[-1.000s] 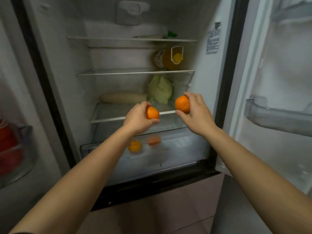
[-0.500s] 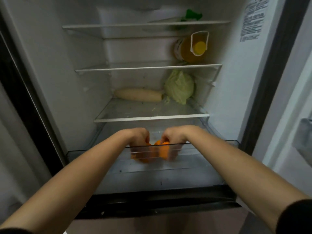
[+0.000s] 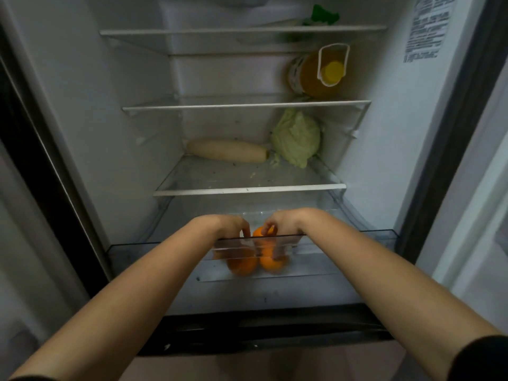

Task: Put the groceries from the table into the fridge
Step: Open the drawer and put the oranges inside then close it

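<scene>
While both of my forearms reach in from the bottom corners of the frame, my left hand (image 3: 232, 225) and right hand (image 3: 284, 222) dip side by side over the front rim of the clear drawer (image 3: 132, 246). It sits at the foot of the open fridge (image 3: 82, 105), just below the middle of the frame.

My left fingers (image 3: 233, 247) are curled downward, close together, round the top of the left orange (image 3: 243, 266), which I see through the drawer's see-through front. My right fingers (image 3: 277, 253) curl the same way round the right orange (image 3: 272, 266), with the thumb bent in front. The two fruits lie inside the drawer, touching each other, near its front wall. A patch of orange peel also shows above the rim between my hands. I cannot tell whether it is a separate fruit, as the plastic blurs everything there.

Above the drawer, on the lowest glass shelf (image 3: 247, 191), a white radish (image 3: 228, 152) lies on its side, and a cabbage (image 3: 297, 138) sits just to its right. One shelf higher, toward the upper right, a bottle (image 3: 310, 78) of yellow liquid lies tipped, cap toward me. Something green (image 3: 321, 15) sits on the top shelf. A printed label (image 3: 424, 28) is stuck on the right inner wall.
</scene>
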A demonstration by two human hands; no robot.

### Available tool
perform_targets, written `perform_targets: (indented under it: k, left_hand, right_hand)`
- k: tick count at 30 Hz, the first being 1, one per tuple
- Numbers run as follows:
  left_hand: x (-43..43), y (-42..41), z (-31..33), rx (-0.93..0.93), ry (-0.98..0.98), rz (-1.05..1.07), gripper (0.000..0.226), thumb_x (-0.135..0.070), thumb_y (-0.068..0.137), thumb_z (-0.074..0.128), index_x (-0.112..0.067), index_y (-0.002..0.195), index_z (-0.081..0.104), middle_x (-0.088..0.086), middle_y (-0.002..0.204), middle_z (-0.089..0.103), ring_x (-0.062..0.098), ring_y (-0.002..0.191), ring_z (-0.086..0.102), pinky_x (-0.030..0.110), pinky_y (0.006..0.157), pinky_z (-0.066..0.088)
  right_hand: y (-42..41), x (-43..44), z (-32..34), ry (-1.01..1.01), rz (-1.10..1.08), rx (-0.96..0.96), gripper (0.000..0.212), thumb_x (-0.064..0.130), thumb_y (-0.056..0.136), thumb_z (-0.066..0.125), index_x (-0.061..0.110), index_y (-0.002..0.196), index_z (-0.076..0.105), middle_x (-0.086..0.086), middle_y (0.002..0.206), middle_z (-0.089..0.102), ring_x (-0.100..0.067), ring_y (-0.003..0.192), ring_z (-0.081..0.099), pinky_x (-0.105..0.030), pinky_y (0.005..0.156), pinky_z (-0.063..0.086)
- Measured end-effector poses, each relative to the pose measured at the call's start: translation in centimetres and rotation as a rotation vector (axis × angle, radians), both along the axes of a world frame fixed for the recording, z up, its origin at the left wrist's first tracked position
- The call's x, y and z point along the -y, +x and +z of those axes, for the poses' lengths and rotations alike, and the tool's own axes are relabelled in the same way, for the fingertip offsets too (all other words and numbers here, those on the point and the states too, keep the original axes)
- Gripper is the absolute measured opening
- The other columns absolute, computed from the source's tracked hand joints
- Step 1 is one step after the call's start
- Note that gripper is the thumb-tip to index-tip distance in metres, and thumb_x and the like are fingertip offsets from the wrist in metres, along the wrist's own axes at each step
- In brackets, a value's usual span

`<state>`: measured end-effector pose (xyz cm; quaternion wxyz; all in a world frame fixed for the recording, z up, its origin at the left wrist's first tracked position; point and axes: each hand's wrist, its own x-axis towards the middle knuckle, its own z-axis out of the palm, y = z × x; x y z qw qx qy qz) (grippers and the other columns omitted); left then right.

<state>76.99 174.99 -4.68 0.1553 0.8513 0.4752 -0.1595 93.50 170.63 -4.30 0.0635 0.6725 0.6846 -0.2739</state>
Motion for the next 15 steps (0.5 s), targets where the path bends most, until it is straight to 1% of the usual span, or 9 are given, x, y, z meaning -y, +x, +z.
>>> perform_targets:
  k: [1,2,4,6,8,11,12,13,15]
  left_hand:
    - [0.2,-0.5,0.5,0.025,0.046,0.015,0.046,-0.026,0.093,0.066,-0.022,0.137,0.052,0.006,0.136,0.055,0.026,0.118,0.058,0.039,0.1,0.05]
    - [0.5,-1.0,1.1,0.066,0.137,0.029,0.051,-0.032,0.091,0.067,-0.023,0.138,0.051,0.005,0.137,0.054,0.026,0.121,0.056,0.037,0.1,0.048]
    - [1.1,-2.1,2.6,0.187,0.387,0.058,0.052,-0.038,0.092,0.064,-0.023,0.139,0.05,0.005,0.138,0.054,0.026,0.124,0.053,0.037,0.099,0.046]
    - [2.1,-3.1,4.2,0.33,0.615,0.105,0.048,-0.042,0.096,0.056,-0.021,0.138,0.049,0.009,0.137,0.052,0.029,0.123,0.052,0.042,0.097,0.047]
    - [3.3,-4.1,5.3,0.462,0.842,0.156,0.049,-0.045,0.098,0.048,-0.017,0.138,0.048,0.012,0.141,0.047,0.033,0.126,0.048,0.046,0.098,0.046]
    - [5.9,-5.8,5.4,0.68,1.197,0.211,0.052,-0.044,0.099,0.045,-0.012,0.139,0.051,0.018,0.147,0.044,0.037,0.133,0.043,0.05,0.102,0.043]
    - [7.0,-6.4,4.9,0.716,1.277,0.223,0.053,-0.043,0.098,0.045,-0.011,0.139,0.051,0.019,0.148,0.043,0.038,0.135,0.042,0.05,0.102,0.042]
    - [7.9,-7.0,4.1,0.72,1.316,0.236,0.053,-0.042,0.099,0.045,-0.011,0.14,0.051,0.019,0.15,0.041,0.038,0.137,0.041,0.049,0.104,0.04]
    - [9.8,-8.1,2.6,0.671,1.326,0.281,0.053,-0.042,0.099,0.046,-0.011,0.143,0.048,0.018,0.155,0.036,0.037,0.142,0.035,0.05,0.109,0.036]
  right_hand:
    - [0.2,0.1,0.3,0.082,-0.005,0.013,0.06,0.026,0.085,0.08,0.024,0.139,0.054,-0.006,0.13,0.061,-0.024,0.103,0.065,-0.036,0.087,0.057]
    - [0.5,0.2,0.7,0.193,-0.017,0.029,0.056,0.029,0.089,0.075,0.024,0.14,0.054,-0.004,0.133,0.061,-0.024,0.111,0.063,-0.035,0.095,0.054]
    - [1.2,0.6,1.9,0.422,-0.059,0.027,0.051,0.031,0.093,0.068,0.022,0.141,0.054,-0.005,0.14,0.057,-0.025,0.126,0.056,-0.034,0.104,0.046]
    - [1.5,1.2,3.2,0.615,-0.112,-0.006,0.049,0.035,0.097,0.061,0.022,0.143,0.051,-0.009,0.145,0.05,-0.029,0.132,0.05,-0.038,0.106,0.044]
    - [1.0,2.0,4.2,0.798,-0.167,-0.033,0.051,0.041,0.1,0.053,0.021,0.146,0.046,-0.011,0.148,0.043,-0.033,0.133,0.046,-0.042,0.104,0.044]
    - [-0.6,3.7,4.3,1.094,-0.197,-0.07,0.054,0.043,0.101,0.049,0.019,0.149,0.041,-0.013,0.156,0.032,-0.035,0.139,0.037,-0.047,0.106,0.042]
    - [-1.1,4.3,3.9,1.175,-0.182,-0.072,0.056,0.043,0.1,0.049,0.019,0.15,0.04,-0.014,0.159,0.029,-0.035,0.142,0.033,-0.048,0.108,0.04]
    - [-1.5,4.7,3.5,1.231,-0.165,-0.078,0.056,0.044,0.1,0.05,0.019,0.15,0.04,-0.015,0.16,0.027,-0.036,0.144,0.031,-0.05,0.109,0.039]
    - [-2.7,5.1,2.5,1.284,-0.132,-0.109,0.059,0.046,0.099,0.05,0.018,0.15,0.04,-0.017,0.162,0.024,-0.037,0.147,0.027,-0.053,0.109,0.038]
